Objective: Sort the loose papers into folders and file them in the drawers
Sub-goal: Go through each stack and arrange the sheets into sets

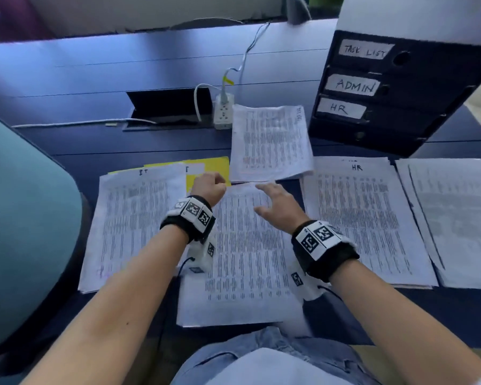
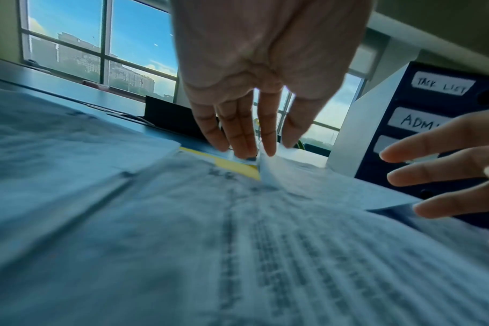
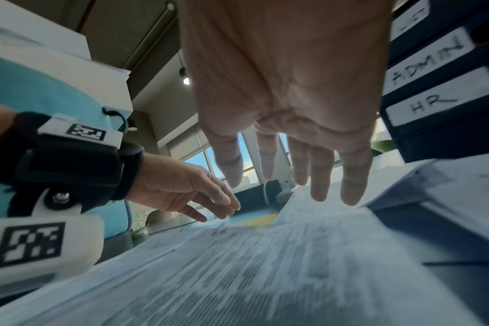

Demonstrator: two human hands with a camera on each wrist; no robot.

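While the papers are lying in separate piles on the dark desk, the sorting is looking well advanced and the filing not yet begun. At the far left, a stack of printed sheets is resting partly over a yellow folder, which is showing at its far edge. Next, the left hand is reaching down at the far left corner of the middle stack; from the wrist view its fingers are pressed close together and appear to be lifting or pinching that curled corner, though blur is making the grip uncertain. Just right of it, the right hand is hovering over the same stack with fingers straight and slightly spread, holding nothing. Farther off, another pile is sitting beyond it. Rightward, the stack marked HR and one more stack are waiting. At the far right, the drawer unit, labelled TASK LIST, ADMIN and HR, is standing with its drawers looking closed, so foldering and filing are seemingly remaining.
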